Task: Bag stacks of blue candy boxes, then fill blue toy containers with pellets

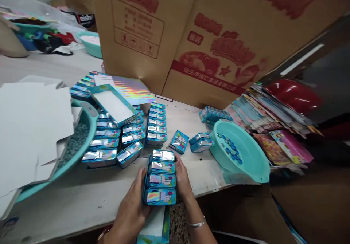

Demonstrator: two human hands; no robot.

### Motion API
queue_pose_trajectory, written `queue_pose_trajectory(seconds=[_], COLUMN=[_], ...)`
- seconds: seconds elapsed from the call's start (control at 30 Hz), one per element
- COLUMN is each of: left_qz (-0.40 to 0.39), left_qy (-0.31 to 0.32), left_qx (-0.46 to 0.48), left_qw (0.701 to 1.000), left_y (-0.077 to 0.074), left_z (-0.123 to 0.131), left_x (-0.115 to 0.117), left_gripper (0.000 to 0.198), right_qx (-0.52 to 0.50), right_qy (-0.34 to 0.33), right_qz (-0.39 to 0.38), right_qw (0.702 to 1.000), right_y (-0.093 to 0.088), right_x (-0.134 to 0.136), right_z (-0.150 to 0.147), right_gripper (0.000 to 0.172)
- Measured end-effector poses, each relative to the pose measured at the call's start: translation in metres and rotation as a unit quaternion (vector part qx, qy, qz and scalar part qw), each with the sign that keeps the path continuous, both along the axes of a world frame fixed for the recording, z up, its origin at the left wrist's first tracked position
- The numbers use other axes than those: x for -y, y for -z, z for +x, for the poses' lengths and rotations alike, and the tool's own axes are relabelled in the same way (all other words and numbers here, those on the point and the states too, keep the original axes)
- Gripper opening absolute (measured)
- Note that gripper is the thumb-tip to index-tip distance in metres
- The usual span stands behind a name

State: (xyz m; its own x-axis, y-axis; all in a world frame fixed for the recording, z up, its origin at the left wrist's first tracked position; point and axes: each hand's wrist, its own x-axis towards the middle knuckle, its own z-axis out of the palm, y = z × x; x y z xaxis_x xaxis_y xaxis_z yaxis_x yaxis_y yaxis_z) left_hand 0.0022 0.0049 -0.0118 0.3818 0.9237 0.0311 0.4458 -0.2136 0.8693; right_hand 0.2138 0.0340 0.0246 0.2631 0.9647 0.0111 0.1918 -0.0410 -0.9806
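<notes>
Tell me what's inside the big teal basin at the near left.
Small dark greenish-grey pieces show inside the basin, along its right side. White card sheets cover most of the rest, so whatever lies beneath them cannot be seen.

The head-worn camera looks forward and down from above the near edge of the white, flat-topped table (90, 200), close over the bare left hand (130, 207) and bare right hand (182, 176), facing the large, red-printed brown cardboard box (169, 29) beyond them.
</notes>
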Motion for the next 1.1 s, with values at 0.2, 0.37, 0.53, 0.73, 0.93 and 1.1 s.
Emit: queue_pose_trajectory(seconds=[0.2,0.37,0.53,0.73,0.93,1.1], left_qz=[0.017,0.064,-0.003,-0.02,0.032,0.063], left_qy=[0.018,0.038,-0.016,-0.01,0.03,0.047], left_qx=[0.006,0.04,0.05,0.059,0.117,0.136], left_qw=[1.0,0.996,0.999,0.998,0.992,0.988], left_y=[0.011,0.005,-0.004,-0.006,-0.007,-0.001], left_z=[-0.001,0.022,0.018,-0.003,0.009,0.011], left_x=[-0.009,-0.035,-0.03,0.036,0.047,0.046], left_gripper=[0.101,0.089,0.093,0.096,0.102,0.094], right_qx=[0.555,0.762,0.765,0.617,0.44,0.526], right_qy=[0.068,-0.078,-0.122,-0.129,-0.235,-0.249], right_qz=[0.084,-0.077,-0.098,-0.084,-0.025,-0.055], right_qw=[0.825,0.638,0.625,0.772,0.867,0.811], right_y=[-0.067,-0.087,-0.089,-0.126,-0.145,-0.117], right_x=[-0.011,-0.064,-0.047,0.07,0.116,0.096], right_z=[0.102,0.148,0.138,0.097,0.014,-0.03], right_gripper=[0.065,0.081,0.062,0.056,0.07,0.087])
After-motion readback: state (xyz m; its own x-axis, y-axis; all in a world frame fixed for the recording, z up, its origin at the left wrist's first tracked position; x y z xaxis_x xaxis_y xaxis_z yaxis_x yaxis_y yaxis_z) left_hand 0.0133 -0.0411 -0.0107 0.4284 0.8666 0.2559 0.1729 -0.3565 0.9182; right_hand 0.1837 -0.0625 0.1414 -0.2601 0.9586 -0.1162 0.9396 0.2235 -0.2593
